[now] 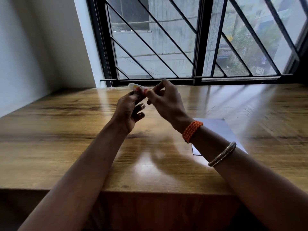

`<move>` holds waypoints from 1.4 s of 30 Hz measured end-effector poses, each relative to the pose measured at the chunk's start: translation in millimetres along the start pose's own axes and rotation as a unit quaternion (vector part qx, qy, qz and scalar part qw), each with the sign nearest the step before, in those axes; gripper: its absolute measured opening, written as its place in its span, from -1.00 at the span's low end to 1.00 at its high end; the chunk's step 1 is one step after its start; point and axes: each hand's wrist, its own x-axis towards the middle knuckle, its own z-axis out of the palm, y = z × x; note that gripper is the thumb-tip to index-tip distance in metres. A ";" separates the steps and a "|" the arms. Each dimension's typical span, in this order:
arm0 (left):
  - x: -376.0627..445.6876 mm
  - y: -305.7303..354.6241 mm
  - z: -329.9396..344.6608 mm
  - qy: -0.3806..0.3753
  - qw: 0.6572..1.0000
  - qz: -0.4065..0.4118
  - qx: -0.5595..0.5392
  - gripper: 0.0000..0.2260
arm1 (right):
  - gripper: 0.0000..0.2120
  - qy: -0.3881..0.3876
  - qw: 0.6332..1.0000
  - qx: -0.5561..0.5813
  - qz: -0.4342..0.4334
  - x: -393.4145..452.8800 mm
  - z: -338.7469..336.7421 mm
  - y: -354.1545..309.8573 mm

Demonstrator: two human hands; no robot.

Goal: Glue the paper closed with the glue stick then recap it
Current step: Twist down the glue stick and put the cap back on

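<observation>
Both hands are raised above the wooden table and hold a small white glue stick with red and yellow markings. My left hand pinches its left part with thumb and fingertips. My right hand grips its right end, fingers curled round it. The stick lies roughly level, its rounded white end pointing left. Whether the cap is on I cannot tell. A white sheet of paper lies flat on the table, partly hidden under my right forearm.
A window with black diagonal bars runs along the far edge of the table. A white wall closes the left side. The table's near edge is just below my forearms.
</observation>
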 end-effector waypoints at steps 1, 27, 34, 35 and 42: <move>0.3 -0.2 -0.1 -0.001 1.000 -0.012 -0.005 -0.77 | -0.80 0.013 0.993 -0.088 -0.073 -1.9 0.6 0.6; 1.9 -0.6 -2.8 -0.021 0.999 -0.015 -0.035 -0.76 | -0.87 0.042 0.954 -0.194 -0.224 -4.2 3.1 4.0; 2.2 1.6 -2.3 -0.074 0.993 0.016 -0.093 -0.84 | -0.80 0.068 0.945 -0.210 -0.243 -2.2 2.9 3.3; 2.0 1.8 -1.9 -0.078 0.992 0.023 -0.101 -0.84 | -0.79 0.059 0.962 -0.169 -0.204 -1.6 2.6 3.2; 1.7 2.9 -0.2 -0.083 0.991 0.033 -0.099 -0.78 | -0.76 0.028 0.999 -0.019 -0.019 0.6 3.7 -3.0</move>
